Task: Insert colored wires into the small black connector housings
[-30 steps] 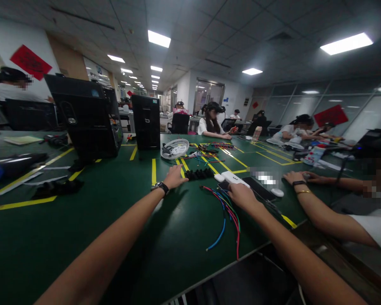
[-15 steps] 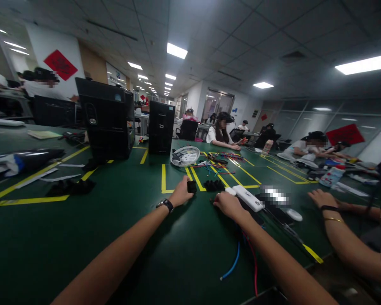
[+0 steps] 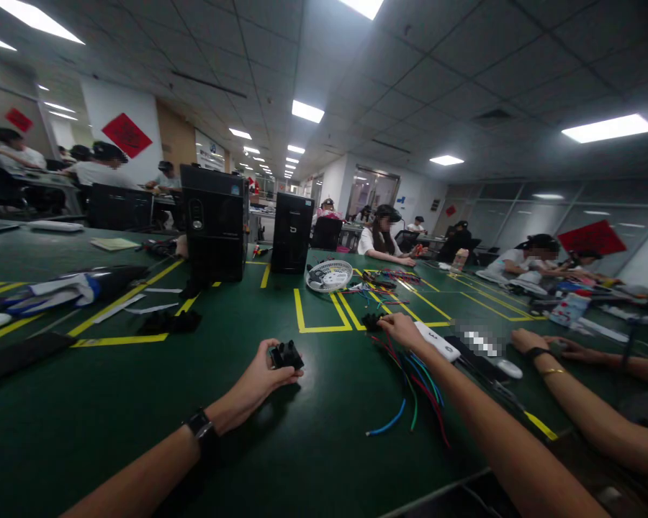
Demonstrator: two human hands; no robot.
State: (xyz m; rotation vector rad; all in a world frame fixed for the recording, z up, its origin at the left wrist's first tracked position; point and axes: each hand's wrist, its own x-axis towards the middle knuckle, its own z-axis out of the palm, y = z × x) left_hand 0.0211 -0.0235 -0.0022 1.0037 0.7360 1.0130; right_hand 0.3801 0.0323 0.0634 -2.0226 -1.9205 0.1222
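My left hand [image 3: 259, 378] is closed around a small black plastic connector piece [image 3: 286, 355], held just above the green table [image 3: 113, 417]. My right hand [image 3: 405, 329] reaches further out, its fingers pinching at a second black piece [image 3: 371, 321]. A bundle of coloured wires [image 3: 415, 381] in red, blue and green lies under my right forearm. A white flat device [image 3: 437, 341] marked with a digit lies right beside my right hand.
Two black computer towers [image 3: 216, 223] stand at the back. A white basket [image 3: 329, 275] and more wires lie past a square of yellow tape [image 3: 318, 316]. A co-worker's arms [image 3: 572, 360] rest on the table at right. Other people sit at far tables.
My left hand has picked up a black piece and drawn it back toward me. My right hand has slid forward to the remaining black piece. The view has shifted left.
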